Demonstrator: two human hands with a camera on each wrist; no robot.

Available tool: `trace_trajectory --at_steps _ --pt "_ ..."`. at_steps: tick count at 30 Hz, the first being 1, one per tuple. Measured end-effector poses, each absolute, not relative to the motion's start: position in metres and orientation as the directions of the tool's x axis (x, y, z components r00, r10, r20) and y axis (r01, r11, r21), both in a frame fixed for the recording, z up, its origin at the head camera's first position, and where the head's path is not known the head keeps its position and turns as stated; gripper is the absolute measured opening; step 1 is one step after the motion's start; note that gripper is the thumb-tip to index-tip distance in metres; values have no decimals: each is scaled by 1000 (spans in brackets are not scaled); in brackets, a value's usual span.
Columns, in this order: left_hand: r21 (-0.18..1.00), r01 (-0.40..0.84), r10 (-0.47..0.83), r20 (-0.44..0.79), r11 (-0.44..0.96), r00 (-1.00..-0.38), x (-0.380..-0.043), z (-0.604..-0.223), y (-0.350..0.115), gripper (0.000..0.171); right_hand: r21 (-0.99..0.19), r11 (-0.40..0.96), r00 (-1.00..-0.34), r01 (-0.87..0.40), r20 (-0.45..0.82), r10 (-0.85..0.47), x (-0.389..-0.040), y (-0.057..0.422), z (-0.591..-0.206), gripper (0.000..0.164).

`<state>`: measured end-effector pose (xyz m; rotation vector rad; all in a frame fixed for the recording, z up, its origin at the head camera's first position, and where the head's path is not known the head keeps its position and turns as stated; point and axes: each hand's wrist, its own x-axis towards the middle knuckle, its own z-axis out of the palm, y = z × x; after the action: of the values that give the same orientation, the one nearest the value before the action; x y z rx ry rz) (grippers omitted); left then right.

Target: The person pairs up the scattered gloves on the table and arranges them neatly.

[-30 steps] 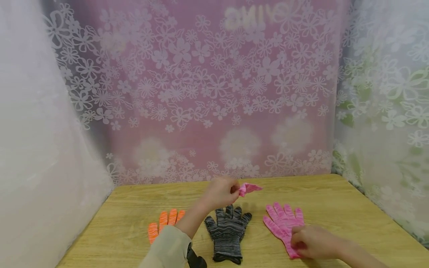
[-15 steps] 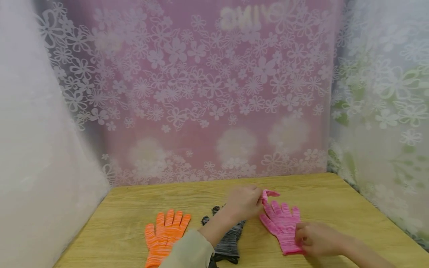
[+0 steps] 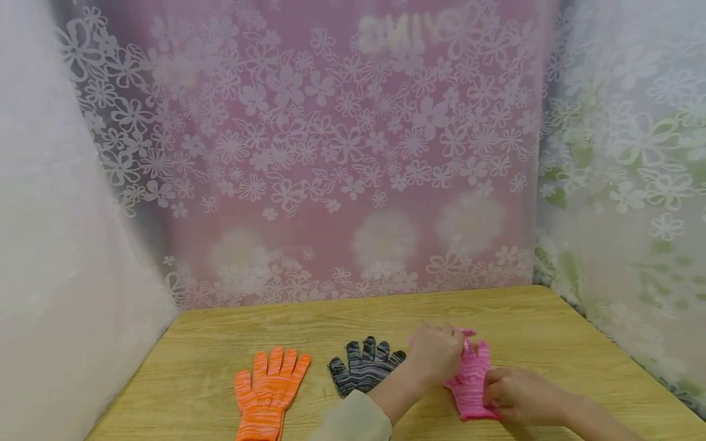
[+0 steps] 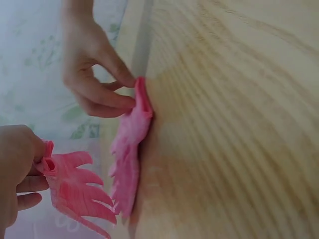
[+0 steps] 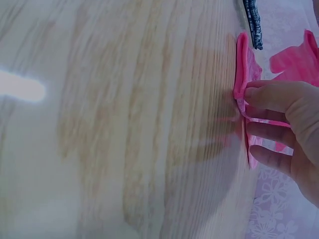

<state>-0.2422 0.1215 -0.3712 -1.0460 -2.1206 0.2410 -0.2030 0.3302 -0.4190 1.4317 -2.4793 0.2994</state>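
A pink knitted glove (image 3: 472, 395) lies on the table with its fingers pointing away. At the right edge of its cuff, my right hand (image 3: 521, 395) pinches the fabric between thumb and fingers. Above this glove's fingers, my left hand (image 3: 438, 355) holds a second pink glove (image 4: 82, 186) by its cuff. In the left wrist view that second glove hangs spread from the fingertips, close to the lying one. The left hand hides part of it in the head view. From the right wrist, the lying glove's cuff (image 5: 241, 64) shows edge-on.
An orange glove (image 3: 267, 392) lies flat at the left of the wooden table (image 3: 187, 367). A grey-black striped glove (image 3: 366, 367) lies in the middle, partly behind the left forearm. Floral curtains (image 3: 353, 153) hang behind the table and at both sides.
My left hand has carried its pink glove rightward, from above the grey-black glove to over the lying pink glove. The right hand has stayed at the lying glove's cuff.
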Motion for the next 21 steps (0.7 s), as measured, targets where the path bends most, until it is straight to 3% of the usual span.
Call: trace_trajectory --at_steps 4,7,13,21 --pt "-429 626 757 418 651 -501 -234 -378 133 11 -41 495 -477 -868 348 -807 -201 331 -419 24" --pt "-417 636 760 376 650 -530 -229 -383 140 11 -80 501 -497 -862 328 -803 -199 335 -419 20" --pt "-450 656 795 367 606 -482 -221 -394 145 7 -119 527 -537 -841 298 -789 -193 340 -419 14" --pt "-430 694 813 378 578 -443 -217 -407 148 11 57 503 -441 -863 403 -802 -186 342 -421 22"
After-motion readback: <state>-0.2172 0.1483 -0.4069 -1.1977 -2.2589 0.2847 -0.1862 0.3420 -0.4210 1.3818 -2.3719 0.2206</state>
